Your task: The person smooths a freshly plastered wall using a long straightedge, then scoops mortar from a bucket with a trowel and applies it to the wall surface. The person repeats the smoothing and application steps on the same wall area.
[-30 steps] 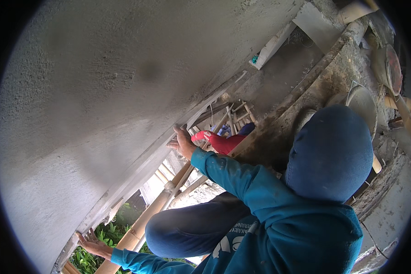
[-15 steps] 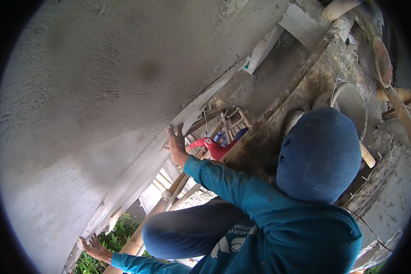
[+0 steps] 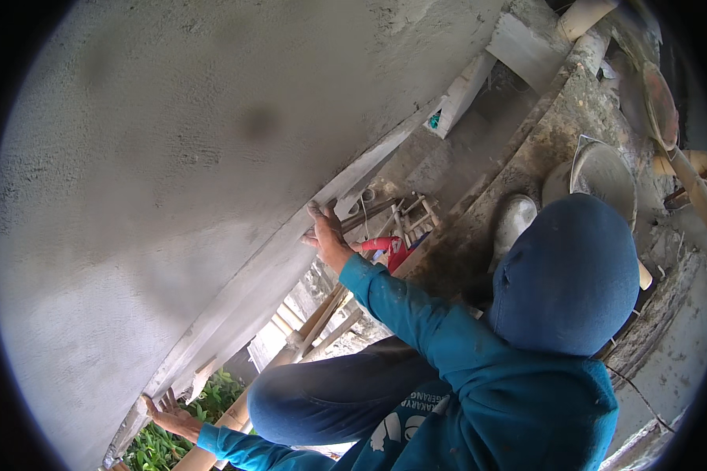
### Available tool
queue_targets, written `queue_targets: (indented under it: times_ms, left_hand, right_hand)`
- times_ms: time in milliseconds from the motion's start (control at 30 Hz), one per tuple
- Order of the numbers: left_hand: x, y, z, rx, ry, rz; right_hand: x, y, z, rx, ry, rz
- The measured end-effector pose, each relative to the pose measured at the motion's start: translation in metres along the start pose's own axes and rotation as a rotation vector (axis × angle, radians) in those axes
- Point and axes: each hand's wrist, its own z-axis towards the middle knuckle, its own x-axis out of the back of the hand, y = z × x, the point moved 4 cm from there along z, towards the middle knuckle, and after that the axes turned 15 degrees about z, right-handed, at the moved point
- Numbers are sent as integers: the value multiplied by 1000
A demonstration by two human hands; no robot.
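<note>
My left hand (image 3: 177, 421) rests at the lower left end of a long, straight grey strip (image 3: 212, 328). That strip runs along the bottom edge of a large grey plastered surface (image 3: 157, 157). Farther up the same edge is my right hand (image 3: 330, 237). Both hands have their fingers spread, with some tips pressed on the edge and others partly hidden behind it. Whether the strip is a loose board or part of the structure I cannot tell. My teal sleeves reach left, and my denim-covered left knee (image 3: 306, 396) and right knee (image 3: 562, 275) show beside them.
A cement-smeared bucket (image 3: 605, 184) with a wire handle stands beyond my right knee, beside a rounded grey vessel (image 3: 514, 224). Bamboo poles (image 3: 310, 330) cross below the edge, above green plants (image 3: 161, 439). A co-worker's red sleeve (image 3: 393, 247) shows past my right hand.
The view has shifted slightly, so my hands and knees appear a little farther right. Both hands remain along the edge. More of the rounded vessel shows, and less of the co-worker's red sleeve.
</note>
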Motion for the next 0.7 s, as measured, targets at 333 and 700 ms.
queue_targets:
  times_ms: [333, 700]
  left_hand:
    - [48, -1, 57, -243, -165, 137]
    - [-34, -35, -26, 82, -9, -10]
  right_hand:
    - [-84, -38, -93, 402, 4, -160]
    - [29, 6, 42, 6, 172, 56]
